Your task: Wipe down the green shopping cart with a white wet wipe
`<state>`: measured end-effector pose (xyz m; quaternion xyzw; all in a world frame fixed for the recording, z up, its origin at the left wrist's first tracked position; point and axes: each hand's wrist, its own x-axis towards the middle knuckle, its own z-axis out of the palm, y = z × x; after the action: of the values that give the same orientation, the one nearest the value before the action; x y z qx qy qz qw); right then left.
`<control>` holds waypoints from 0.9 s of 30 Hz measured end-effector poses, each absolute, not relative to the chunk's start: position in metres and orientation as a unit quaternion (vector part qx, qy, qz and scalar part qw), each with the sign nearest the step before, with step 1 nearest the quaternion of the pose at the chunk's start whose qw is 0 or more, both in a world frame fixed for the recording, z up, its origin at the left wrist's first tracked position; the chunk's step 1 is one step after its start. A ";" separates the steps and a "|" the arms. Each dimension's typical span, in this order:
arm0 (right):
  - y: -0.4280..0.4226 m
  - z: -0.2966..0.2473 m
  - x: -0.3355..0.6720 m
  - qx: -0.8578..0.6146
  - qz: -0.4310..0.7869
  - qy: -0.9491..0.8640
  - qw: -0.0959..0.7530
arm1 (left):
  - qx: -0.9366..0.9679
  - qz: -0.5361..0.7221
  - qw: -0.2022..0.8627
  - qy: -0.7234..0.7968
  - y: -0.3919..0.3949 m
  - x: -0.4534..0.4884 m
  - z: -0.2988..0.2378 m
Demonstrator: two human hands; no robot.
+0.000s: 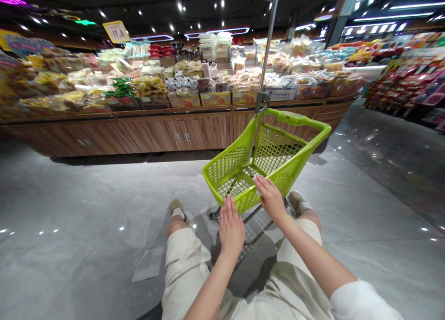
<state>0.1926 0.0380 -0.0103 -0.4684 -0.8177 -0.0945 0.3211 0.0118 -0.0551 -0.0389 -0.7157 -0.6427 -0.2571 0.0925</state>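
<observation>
A lime-green plastic shopping basket [278,159] on a wheeled frame stands on the floor in front of me, with nothing in it. My right hand [270,196] rests flat on its near rim, fingers stretched out. Just short of the near wall hovers my left hand [230,227], fingers straight and together, holding nothing. A grey metal pole [266,56] rises from the basket's far side.
A long wooden display counter [174,130] piled with packaged foods runs across the back. Further shelves of red packets [410,84] stand at the right. My legs in pale trousers and my shoes [178,210] straddle the cart on the glossy grey floor [86,204].
</observation>
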 end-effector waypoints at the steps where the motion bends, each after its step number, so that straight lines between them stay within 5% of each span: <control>1: 0.027 -0.014 0.175 -0.442 -0.091 -0.836 0.312 | -0.714 -0.256 0.095 -0.645 -0.055 0.012 -0.040; 7: 0.011 -0.017 0.151 -0.304 -0.100 -0.908 0.271 | -0.720 -0.245 0.107 -0.641 -0.054 0.007 -0.041; 15: 0.061 0.001 0.231 -0.499 -0.144 -0.797 0.308 | -0.723 -0.251 0.098 -0.636 -0.056 0.008 -0.038; 22: 0.005 -0.015 0.140 -0.336 -0.115 -0.896 0.265 | -0.720 -0.246 0.098 -0.642 -0.056 0.009 -0.041; 27: 0.031 -0.004 0.185 -0.348 -0.128 -0.894 0.253 | -0.726 -0.239 0.098 -0.637 -0.056 0.004 -0.039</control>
<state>0.1847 0.0312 -0.0038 -0.3479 -0.8938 -0.1280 0.2526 0.0039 -0.0562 -0.0389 -0.7261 -0.6370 -0.2394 0.0982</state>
